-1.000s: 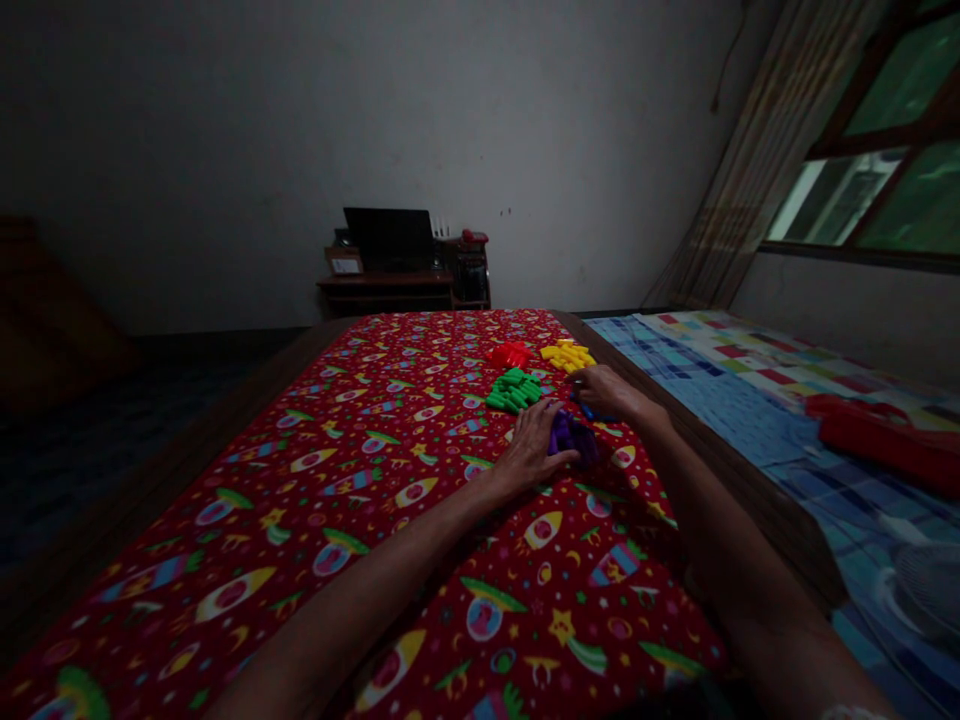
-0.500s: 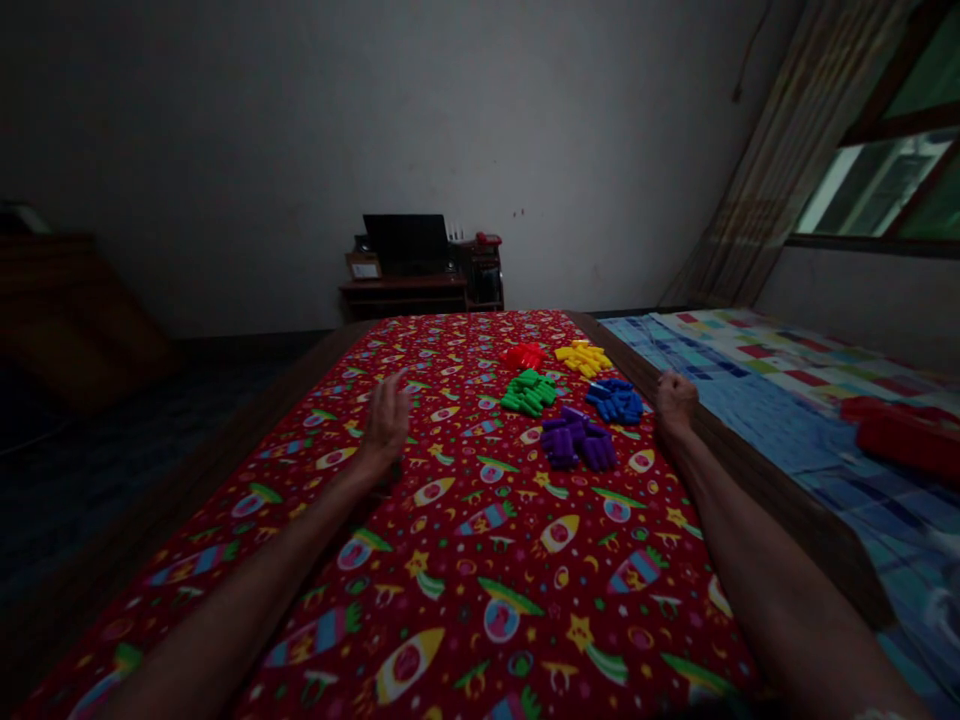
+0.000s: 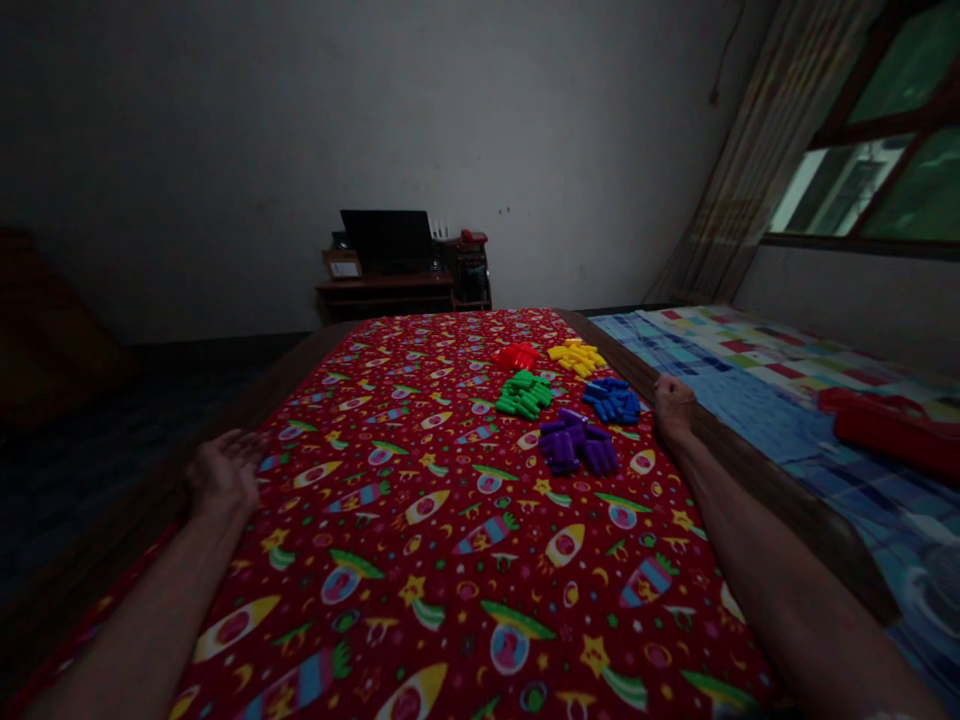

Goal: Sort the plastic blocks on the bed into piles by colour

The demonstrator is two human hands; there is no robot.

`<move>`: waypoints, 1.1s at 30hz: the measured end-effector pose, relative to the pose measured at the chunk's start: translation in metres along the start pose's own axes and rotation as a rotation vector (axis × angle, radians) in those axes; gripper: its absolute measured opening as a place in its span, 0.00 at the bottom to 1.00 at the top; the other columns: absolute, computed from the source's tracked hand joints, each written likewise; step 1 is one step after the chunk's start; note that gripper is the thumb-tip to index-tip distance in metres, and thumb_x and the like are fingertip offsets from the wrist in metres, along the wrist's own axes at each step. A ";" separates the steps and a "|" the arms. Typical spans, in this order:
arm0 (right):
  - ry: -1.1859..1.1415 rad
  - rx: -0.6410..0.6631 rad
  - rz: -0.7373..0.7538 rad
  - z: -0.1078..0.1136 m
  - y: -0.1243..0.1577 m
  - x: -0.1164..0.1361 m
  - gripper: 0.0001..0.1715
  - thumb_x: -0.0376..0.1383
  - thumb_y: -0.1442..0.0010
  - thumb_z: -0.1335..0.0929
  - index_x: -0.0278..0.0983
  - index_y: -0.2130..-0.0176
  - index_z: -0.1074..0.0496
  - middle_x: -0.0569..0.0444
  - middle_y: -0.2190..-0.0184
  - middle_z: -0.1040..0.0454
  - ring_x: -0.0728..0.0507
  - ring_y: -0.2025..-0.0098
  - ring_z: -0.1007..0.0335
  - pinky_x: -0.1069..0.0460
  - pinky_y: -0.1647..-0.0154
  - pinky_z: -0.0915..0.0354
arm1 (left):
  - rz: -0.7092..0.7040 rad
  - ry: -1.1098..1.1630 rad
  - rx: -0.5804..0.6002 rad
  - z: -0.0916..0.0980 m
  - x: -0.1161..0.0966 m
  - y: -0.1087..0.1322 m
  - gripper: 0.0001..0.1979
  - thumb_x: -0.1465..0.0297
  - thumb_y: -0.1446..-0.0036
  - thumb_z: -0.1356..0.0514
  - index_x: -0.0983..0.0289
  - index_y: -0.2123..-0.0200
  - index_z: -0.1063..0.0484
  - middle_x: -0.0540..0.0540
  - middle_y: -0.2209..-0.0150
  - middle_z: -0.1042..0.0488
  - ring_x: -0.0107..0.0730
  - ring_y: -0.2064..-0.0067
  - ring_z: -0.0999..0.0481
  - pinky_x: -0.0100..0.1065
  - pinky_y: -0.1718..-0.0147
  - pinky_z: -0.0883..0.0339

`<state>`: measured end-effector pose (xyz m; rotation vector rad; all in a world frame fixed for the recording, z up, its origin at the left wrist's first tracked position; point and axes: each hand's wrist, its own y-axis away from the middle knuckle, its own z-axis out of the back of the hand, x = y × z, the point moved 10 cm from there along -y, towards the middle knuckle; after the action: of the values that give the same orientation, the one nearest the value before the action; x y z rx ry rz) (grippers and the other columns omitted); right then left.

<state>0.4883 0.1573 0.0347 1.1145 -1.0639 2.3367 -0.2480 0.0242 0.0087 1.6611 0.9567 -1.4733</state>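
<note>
My left hand (image 3: 225,475) is at the left edge of the red patterned cloth (image 3: 442,480), palm partly turned up, fingers loosely apart and nothing in them. On the right edge of the table my right hand (image 3: 674,405) rests as a closed fist, with nothing showing in it. Just left of that fist lie blue plastic pieces (image 3: 612,401) in a small pile. Nearer to me is a pile of short purple pieces (image 3: 576,443). Green pieces (image 3: 524,395), red pieces (image 3: 517,356) and yellow pieces (image 3: 576,357) form separate piles farther back.
The table's brown border (image 3: 787,500) shows beyond the cloth. To the right is a bed with a checked blue cover (image 3: 720,400) and a red bag-like item (image 3: 892,425). A dark monitor (image 3: 388,238) stands on a desk (image 3: 386,288) by the far wall.
My left hand has moved left and toward me, from over the cloth to its left edge. The right fist stays in place, as do the piles. The view has turned slightly right.
</note>
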 end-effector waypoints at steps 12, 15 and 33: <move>0.022 0.055 -0.008 -0.004 0.004 0.004 0.22 0.43 0.44 0.43 0.36 0.78 0.30 0.45 0.75 0.25 0.42 0.69 0.32 0.49 0.65 0.41 | 0.072 0.062 -0.067 0.001 0.001 0.012 0.12 0.84 0.50 0.57 0.66 0.77 0.40 0.46 0.79 0.37 0.22 0.78 0.36 0.25 0.73 0.38; 0.007 0.052 0.003 -0.004 0.004 0.004 0.23 0.45 0.44 0.43 0.37 0.78 0.31 0.46 0.75 0.25 0.41 0.69 0.32 0.49 0.65 0.41 | 0.064 0.061 -0.053 0.000 0.003 0.010 0.11 0.83 0.52 0.55 0.66 0.77 0.39 0.46 0.79 0.36 0.23 0.78 0.35 0.24 0.75 0.38; -0.079 0.333 0.059 -0.039 0.024 0.013 0.43 0.59 0.40 0.48 0.31 0.50 0.26 0.41 0.53 0.23 0.38 0.51 0.28 0.45 0.50 0.35 | 0.070 0.055 -0.008 0.005 0.012 0.000 0.08 0.74 0.72 0.50 0.61 0.82 0.36 0.47 0.80 0.33 0.30 0.75 0.32 0.29 0.74 0.36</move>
<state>0.4463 0.1708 0.0174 1.3172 -0.7577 2.6021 -0.2489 0.0208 -0.0034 1.7199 0.9235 -1.3818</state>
